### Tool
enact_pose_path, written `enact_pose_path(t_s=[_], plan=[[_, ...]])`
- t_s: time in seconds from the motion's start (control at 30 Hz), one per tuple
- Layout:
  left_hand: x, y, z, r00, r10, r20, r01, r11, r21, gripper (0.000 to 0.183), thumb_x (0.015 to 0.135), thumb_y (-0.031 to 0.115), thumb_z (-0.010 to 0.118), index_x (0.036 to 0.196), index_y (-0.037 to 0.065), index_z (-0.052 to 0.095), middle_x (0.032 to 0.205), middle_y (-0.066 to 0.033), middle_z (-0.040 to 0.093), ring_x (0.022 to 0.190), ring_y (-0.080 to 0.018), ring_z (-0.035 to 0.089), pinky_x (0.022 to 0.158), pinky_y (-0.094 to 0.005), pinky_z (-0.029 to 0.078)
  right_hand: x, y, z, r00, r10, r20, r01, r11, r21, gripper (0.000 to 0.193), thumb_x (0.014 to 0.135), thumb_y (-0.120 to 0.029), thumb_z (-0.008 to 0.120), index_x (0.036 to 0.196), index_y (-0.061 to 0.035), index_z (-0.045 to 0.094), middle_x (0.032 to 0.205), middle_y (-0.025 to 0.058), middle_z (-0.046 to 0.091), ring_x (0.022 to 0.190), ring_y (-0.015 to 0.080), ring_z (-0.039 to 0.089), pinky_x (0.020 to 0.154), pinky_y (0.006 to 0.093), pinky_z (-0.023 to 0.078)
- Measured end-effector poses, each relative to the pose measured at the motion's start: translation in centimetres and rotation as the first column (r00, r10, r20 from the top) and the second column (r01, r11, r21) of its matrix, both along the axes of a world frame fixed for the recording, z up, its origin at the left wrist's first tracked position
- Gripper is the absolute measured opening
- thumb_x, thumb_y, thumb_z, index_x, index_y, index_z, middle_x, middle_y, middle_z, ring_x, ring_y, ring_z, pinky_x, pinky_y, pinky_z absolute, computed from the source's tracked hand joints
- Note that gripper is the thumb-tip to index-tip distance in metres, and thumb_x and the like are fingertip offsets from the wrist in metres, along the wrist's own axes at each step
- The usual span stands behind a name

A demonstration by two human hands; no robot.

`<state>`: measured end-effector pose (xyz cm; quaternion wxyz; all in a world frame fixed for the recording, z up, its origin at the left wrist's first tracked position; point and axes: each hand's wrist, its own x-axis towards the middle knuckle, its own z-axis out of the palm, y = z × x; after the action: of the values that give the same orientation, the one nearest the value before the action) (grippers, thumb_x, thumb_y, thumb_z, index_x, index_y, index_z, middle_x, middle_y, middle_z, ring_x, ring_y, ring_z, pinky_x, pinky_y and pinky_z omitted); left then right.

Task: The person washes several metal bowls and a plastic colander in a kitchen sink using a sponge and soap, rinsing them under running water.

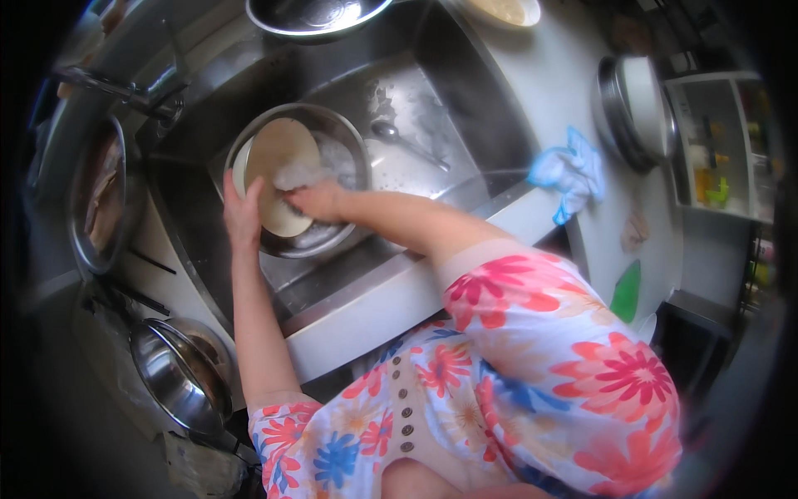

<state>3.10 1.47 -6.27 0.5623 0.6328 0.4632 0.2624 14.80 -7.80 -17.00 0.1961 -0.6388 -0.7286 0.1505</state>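
Steel sink with metal basin and spoon; blue cloth on counter.

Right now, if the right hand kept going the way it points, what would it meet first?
The right hand points left across the round cream plate; past it, probably the left hand on the plate's edge, though depth is unclear.

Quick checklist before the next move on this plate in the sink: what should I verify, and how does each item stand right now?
1. Left hand steadies the plate at its edge: ok.
2. Right hand presses a soapy sponge on the plate's face: ok.
3. Plate stays inside the metal bowl, tilted against its wall: ok.
4. Spoon lies on the sink floor, apart from the bowl: ok.
5. Tap running: cannot tell.
6. Plate's back side clean: cannot tell, hidden.
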Motion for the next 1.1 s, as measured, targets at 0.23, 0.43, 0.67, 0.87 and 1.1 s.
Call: enact_pose_path(t_s=[0.23,0.43,0.67,0.87,1.1], plan=[[-0.9,-0.8,-1.3,0.997,0.003,-0.074,0.003,0.997,0.079,0.075,0.074,0.033,0.062,0.129,-0.001,0.023,0.123,-0.0184,0.04,0.109,-0.0243,0.044,0.09,-0.0304,0.034,-2.2,1.8,6.6,0.791,-0.18,-0.584,-0.219,0.808,-0.546,0.056,0.068,-0.009,0.054,0.12,-0.0005,0.035,0.121,0.0163,0.04,0.115,0.0301,0.037,0.092,0.0434,0.031],[0.4,0.1,0.8,0.999,-0.018,-0.032,0.011,0.983,-0.184,0.069,0.076,0.034,0.058,0.126,-0.004,0.029,0.122,-0.0172,0.041,0.107,-0.0223,0.044,0.087,-0.0299,0.036,3.2,-0.2,5.8,0.984,0.149,0.101,-0.121,0.963,-0.242,0.044,0.081,-0.014,0.032,0.124,-0.007,0.034,0.127,0.0177,0.034,0.119,0.0327,0.03,0.094,0.0419,0.03],[1.3,0.8,2.1,0.988,0.082,-0.127,-0.115,0.951,-0.287,0.084,0.065,0.054,0.061,0.127,0.005,0.032,0.117,-0.018,0.044,0.103,-0.0245,0.046,0.085,-0.0314,0.038,-2.7,0.1,4.6,0.947,-0.072,-0.312,-0.038,0.942,-0.335,0.05,0.06,-0.003,0.057,0.109,0.0002,0.045,0.108,0.0164,0.05,0.099,0.0312,0.049,0.083,0.038,0.04],[0.6,-0.6,-0.6,0.977,0.121,-0.176,-0.114,0.992,0.051,0.089,0.06,0.055,0.062,0.124,0.0,0.033,0.117,-0.0249,0.044,0.109,-0.0349,0.043,0.09,-0.036,0.035,-3.8,1.3,3.6,0.835,-0.095,-0.542,-0.057,0.965,-0.256,0.053,0.067,-0.007,0.056,0.118,-0.0024,0.039,0.118,0.0169,0.044,0.107,0.0281,0.045,0.086,0.0372,0.038],[1.7,0.4,1.3,0.964,0.103,-0.244,-0.16,0.961,-0.226,0.091,0.061,0.055,0.062,0.128,0.002,0.029,0.122,-0.0231,0.039,0.114,-0.0309,0.039,0.091,-0.0339,0.034,1.2,0.4,1.8,0.941,0.091,0.325,-0.018,0.975,-0.222,0.053,0.074,-0.013,0.049,0.124,-0.0061,0.032,0.129,0.0136,0.033,0.119,0.0264,0.033,0.092,0.0444,0.032]])
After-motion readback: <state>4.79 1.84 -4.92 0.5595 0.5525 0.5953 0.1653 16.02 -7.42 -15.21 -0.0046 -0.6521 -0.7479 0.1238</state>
